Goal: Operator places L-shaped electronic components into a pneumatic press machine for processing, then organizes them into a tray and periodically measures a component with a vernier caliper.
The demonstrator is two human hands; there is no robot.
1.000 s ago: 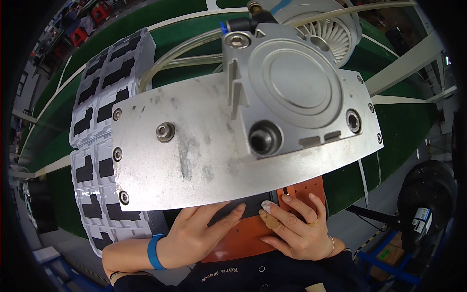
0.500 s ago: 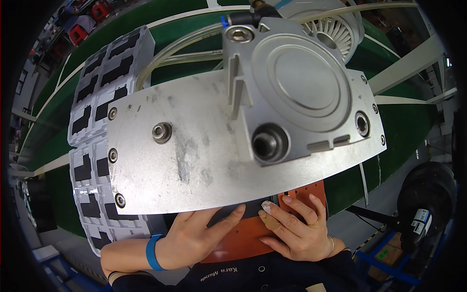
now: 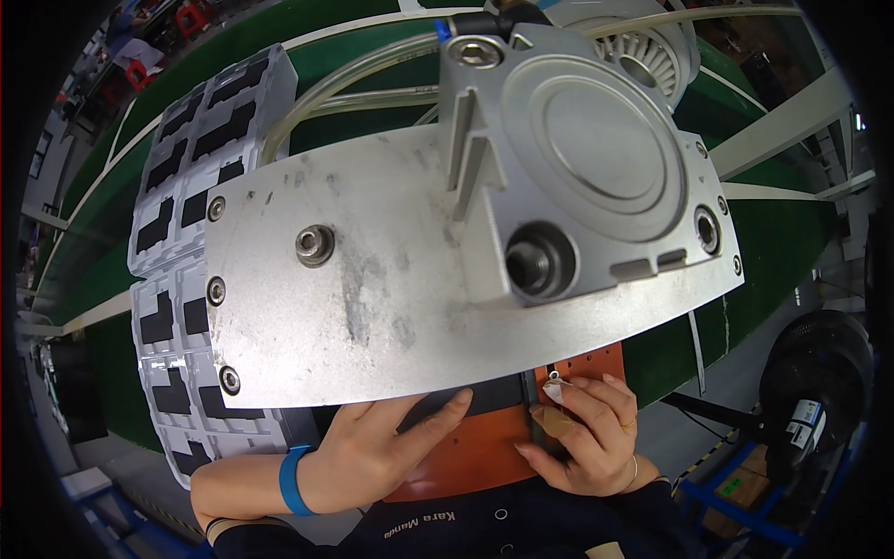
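Observation:
My left hand [image 3: 372, 445] rests on the left of an orange fixture [image 3: 456, 466]. Its thumb stretches out to the edge of a flat dark panel [image 3: 494, 395]; the other fingers run under a metal plate [image 3: 391, 307], their tips hidden. My right hand [image 3: 591, 433] lies over the fixture's right part, beside a narrow dark strip along the panel. Its fingers are bent close together, with the thumb standing apart. White and tan coverings wrap two fingertips. Near the white one shows a small round metal piece [image 3: 554, 375]. I make out nothing held in either hand.
Above my hands, the plate carries a bulky metal cylinder block [image 3: 596, 149] and blocks part of the view. Clear hoses [image 3: 345, 98] curve behind it. White trays [image 3: 214, 140] with dark pieces stand left on a green surface [image 3: 782, 242]. A black round-headed device [image 3: 815, 391] is at right.
My right hand has shifted right, off the panel's edge; its spread fingers have drawn together, uncovering the dark strip and small metal piece. The metal block appears slightly further right. My left hand stays put.

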